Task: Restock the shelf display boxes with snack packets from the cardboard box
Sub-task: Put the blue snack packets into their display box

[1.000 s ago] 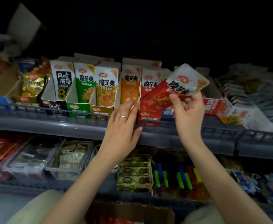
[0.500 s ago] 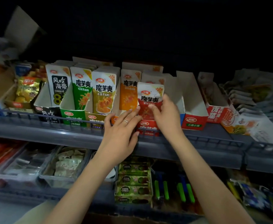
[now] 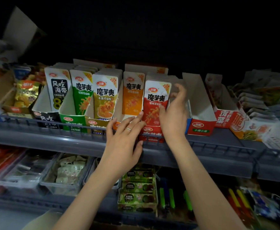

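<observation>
- One red packet (image 3: 156, 100) is now standing upright in the red display box (image 3: 150, 131); half a second ago my right hand (image 3: 174, 113) was covering its front.
- That hand is shifting to the packet's right edge. My thumb is lying on the front and my fingers are curling round the side, pinching it lightly.
- My left hand (image 3: 125, 141) is staying put, gripping nothing. Its fingers are straight and spread, with the tips touching the red box and the orange display box (image 3: 117, 125).
- Five packet fronts are lining the shelf (image 3: 36, 135): black-and-white packet (image 3: 58, 90), green packet (image 3: 83, 97), olive packet (image 3: 105, 100), orange packet (image 3: 132, 97) and the red one.
- One ring (image 3: 128, 129) is sitting on my left hand.
- The packets behind each front are mostly hiding, so I am not counting them. My left hand is covering most of the orange box's front, and the bottom edge is too dark to read.
</observation>
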{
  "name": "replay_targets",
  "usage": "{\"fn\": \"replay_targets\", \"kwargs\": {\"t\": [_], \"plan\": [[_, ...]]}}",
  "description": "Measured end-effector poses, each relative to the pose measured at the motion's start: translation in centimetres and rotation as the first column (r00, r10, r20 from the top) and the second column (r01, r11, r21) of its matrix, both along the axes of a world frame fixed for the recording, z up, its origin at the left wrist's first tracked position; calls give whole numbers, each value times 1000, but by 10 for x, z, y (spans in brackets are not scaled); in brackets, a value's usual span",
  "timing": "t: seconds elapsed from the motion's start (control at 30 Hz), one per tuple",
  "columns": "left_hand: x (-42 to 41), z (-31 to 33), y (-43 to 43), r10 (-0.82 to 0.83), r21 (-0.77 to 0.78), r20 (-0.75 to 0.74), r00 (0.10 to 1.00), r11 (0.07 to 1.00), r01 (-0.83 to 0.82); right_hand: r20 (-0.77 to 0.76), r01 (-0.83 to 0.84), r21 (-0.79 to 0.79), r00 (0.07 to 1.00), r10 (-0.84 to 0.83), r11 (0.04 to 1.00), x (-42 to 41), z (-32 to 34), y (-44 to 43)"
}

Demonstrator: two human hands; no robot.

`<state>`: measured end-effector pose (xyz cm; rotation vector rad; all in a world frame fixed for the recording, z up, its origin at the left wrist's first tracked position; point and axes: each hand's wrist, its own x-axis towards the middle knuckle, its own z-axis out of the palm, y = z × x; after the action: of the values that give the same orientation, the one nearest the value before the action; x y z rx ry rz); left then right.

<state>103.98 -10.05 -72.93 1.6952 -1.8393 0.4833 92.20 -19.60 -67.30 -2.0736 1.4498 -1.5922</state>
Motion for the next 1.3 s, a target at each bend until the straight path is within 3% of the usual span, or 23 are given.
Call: {"fn": "replay_targets", "kwargs": {"t": [0.1, 0.23, 0.33, 0.67, 0.8, 1.03, 1.3], "plan": [[-1, -1, 0, 5, 6, 3, 1000, 1000, -5, -26, 60, -73, 998, -62, 996, 3, -2, 3], [-3, -2, 0, 15, 2, -1, 1000, 1000, -15, -249, 65, -72, 965, -81, 995, 2, -1, 2], [-4, -3, 0, 24, 5, -10, 1000, 1000, -24, -408, 63, -69, 909, -86, 996, 2, 1, 1], [-6, -3, 1, 52, 44, 62, 997, 998, -54, -692, 88, -29, 717, -84, 996, 5, 13, 7], [-5, -2, 1, 48, 44, 60, 997, 998, -51, -736, 67, 71, 677, 7, 995, 5, 16, 11], [-7, -1, 3, 62, 41, 48, 997, 997, -64, -676, 79, 149, 736, 43, 986, 7, 10, 14], [-6, 0, 3, 58, 60, 53, 997, 996, -61, -645, 29, 129, 761, 62, 991, 5, 10, 15]]}}
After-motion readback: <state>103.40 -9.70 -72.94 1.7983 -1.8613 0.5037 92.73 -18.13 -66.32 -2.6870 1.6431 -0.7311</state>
